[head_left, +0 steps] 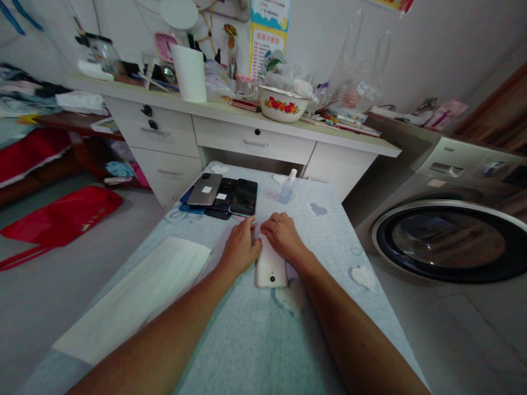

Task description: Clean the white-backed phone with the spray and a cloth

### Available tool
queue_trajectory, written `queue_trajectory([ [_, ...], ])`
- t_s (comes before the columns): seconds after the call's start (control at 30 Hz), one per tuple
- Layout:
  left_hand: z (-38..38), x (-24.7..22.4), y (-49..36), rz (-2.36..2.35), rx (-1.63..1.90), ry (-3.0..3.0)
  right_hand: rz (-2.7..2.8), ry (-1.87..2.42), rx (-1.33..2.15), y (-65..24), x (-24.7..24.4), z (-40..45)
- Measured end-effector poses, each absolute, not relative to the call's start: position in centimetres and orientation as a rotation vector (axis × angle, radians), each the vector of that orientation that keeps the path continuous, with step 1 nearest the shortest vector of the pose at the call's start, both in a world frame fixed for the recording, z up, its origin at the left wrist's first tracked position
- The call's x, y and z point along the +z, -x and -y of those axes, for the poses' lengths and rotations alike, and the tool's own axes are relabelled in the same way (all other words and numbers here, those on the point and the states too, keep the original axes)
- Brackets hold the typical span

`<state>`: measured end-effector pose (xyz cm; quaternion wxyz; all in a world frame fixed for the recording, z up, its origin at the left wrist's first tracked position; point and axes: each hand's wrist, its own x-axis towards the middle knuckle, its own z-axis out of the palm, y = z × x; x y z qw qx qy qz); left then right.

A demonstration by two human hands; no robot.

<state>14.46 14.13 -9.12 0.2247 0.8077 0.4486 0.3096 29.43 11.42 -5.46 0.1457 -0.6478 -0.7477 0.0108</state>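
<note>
A white phone (272, 266) lies back side up on the cloth-covered table, its camera end toward me. At its far left edge is my left hand (241, 244), the thumb pressing on the phone and the fingers bent beside it. My right hand (282, 233) rests over the far end with its fingers curled down on the phone; the fingertips are partly hidden. Beyond my hands lie several more phones, among them a grey phone (205, 189) with a white sticker and a black phone (244, 197). A clear spray bottle (287, 189) stands upright to their right.
A pale flat sheet (140, 296) lies on the table left of my arm. Behind the table stands a white desk (255, 137) with an enamel bowl (283, 104) and a white paper roll (189, 74). A washing machine (447, 241) is on the right. A red bag (66, 216) lies left.
</note>
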Motion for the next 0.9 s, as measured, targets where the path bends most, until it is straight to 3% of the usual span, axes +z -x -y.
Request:
queue_trajectory([
  [0.9, -14.4, -8.4, -14.3, -1.164, 0.768, -2.361, 1.983, 1.868, 0.122, -32.4, -5.3, -7.6],
])
